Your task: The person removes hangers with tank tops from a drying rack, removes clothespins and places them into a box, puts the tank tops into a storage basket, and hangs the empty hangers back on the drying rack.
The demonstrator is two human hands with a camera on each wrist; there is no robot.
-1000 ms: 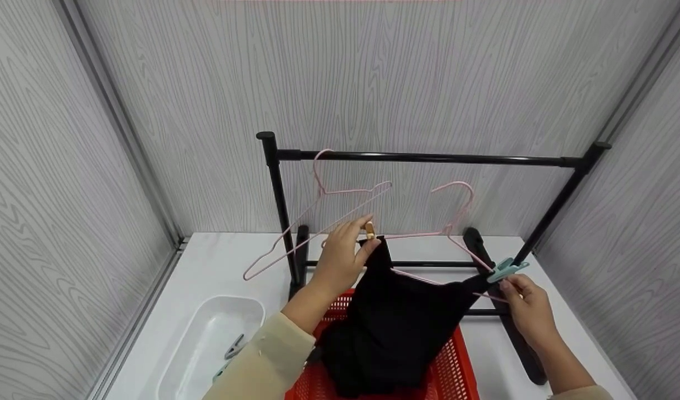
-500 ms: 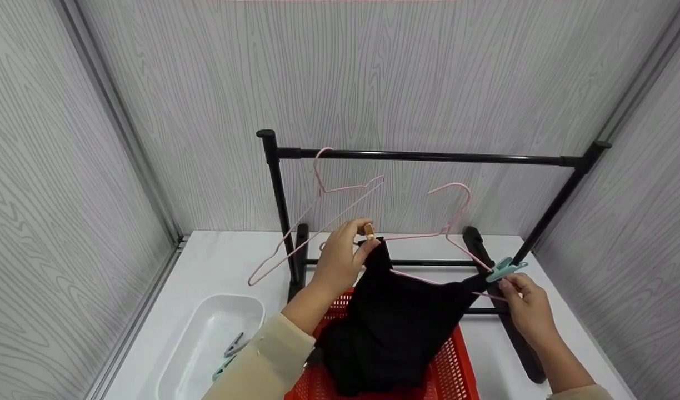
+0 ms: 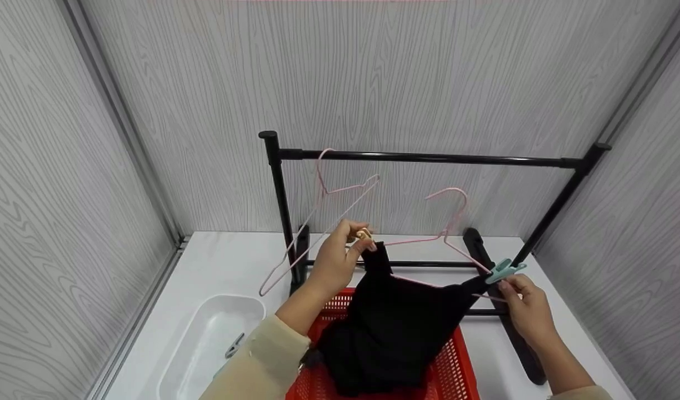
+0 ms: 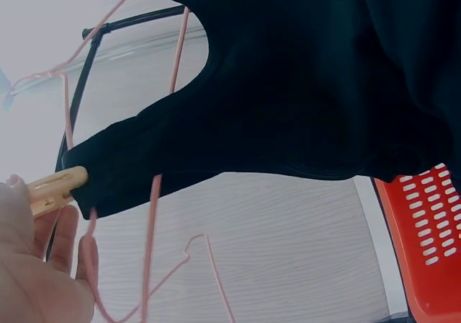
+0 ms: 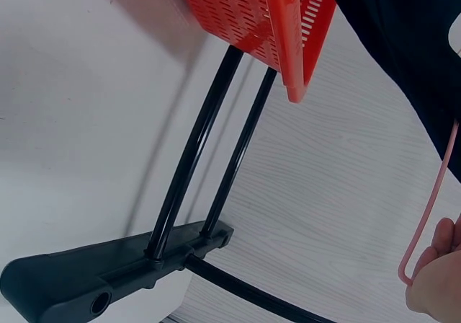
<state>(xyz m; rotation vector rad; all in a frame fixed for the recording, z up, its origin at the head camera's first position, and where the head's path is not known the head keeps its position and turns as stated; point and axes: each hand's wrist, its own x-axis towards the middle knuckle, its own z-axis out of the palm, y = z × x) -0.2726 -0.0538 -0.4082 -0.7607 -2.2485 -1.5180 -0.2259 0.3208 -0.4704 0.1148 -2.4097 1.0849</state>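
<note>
In the head view my left hand pinches a yellow-orange clothespin between thumb and fingers. The left wrist view has the tip of this clothespin over the end of a strap of a black garment; whether it bites on the strap I cannot tell. A pink wire hanger runs through the garment, its hook free in the air. My right hand holds the hanger's right end, just below a teal clothespin that sits on the other strap and the hanger.
A red perforated basket stands under the garment, whose lower part lies in it. Behind is a black rack with a second pink hanger on its bar. At left a white tray holds a grey clothespin.
The left hand has shifted slightly left and down, and the clothespin in it has turned. The hanger's hook has dipped a little left. The second hanger has swung. My right hand stays put.
</note>
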